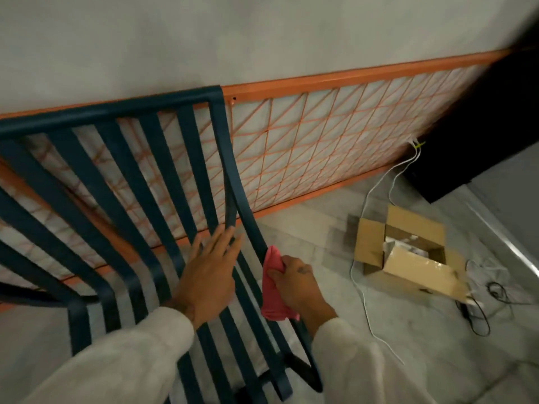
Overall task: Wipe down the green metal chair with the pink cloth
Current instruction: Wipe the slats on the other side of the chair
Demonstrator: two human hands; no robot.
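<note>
Now the right hand (pixel 294 282) grips the pink cloth (pixel 272 290) against the right edge of the green metal chair (pixel 122 182), low in the frame's centre. The left hand (pixel 208 275) lies flat and open on the slats. An open cardboard box (pixel 408 252) at right shows no readable writing.

The chair (pixel 122 199) is set in front of the railing (pixel 320 147). The left hand (pixel 208 275) is laid flat on the chair's slats. Just right of it, the cloth (pixel 272 290) is pressed against the chair's right edge by the right hand (pixel 300 284). An open box (pixel 408 252) is placed on the floor (pixel 320 228), well to the right of the chair. Cables (pixel 367 287) are laid between chair and box.
</note>
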